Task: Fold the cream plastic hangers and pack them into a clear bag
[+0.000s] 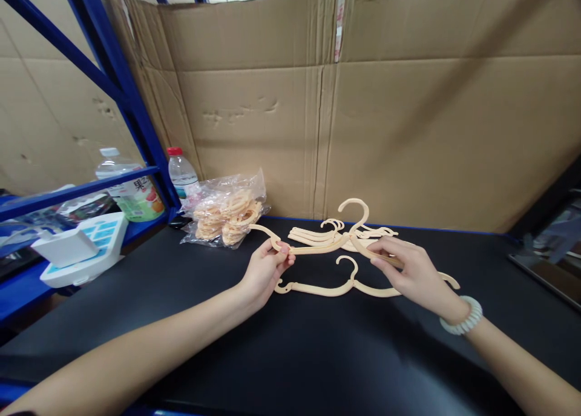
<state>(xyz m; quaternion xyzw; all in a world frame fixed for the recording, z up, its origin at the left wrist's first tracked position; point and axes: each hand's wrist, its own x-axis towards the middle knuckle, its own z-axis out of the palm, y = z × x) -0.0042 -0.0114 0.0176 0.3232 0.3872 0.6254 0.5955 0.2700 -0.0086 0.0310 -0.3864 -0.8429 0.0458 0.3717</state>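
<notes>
A cream hanger (320,249) is held up over the black table, its hook pointing upward. My left hand (263,270) pinches its left end, where a curved cream piece (267,230) sticks out past the fingers; whether that piece is joined on is hidden by the fingertips. My right hand (411,270), with a pale coiled band on the wrist, is closed around the hanger's right arm. Below it, a second hanger (324,290) lies flat on the table, its right part partly covered by my right hand. Several stacked hangers (306,237) lie just behind.
A clear plastic bag (254,189) of cream curved pieces sits at the back left, beside a red-capped bottle (181,172). Cardboard (254,113) walls the back of the black table (218,361). Blue shelving (131,125) stands left, with a white-and-blue box (104,240).
</notes>
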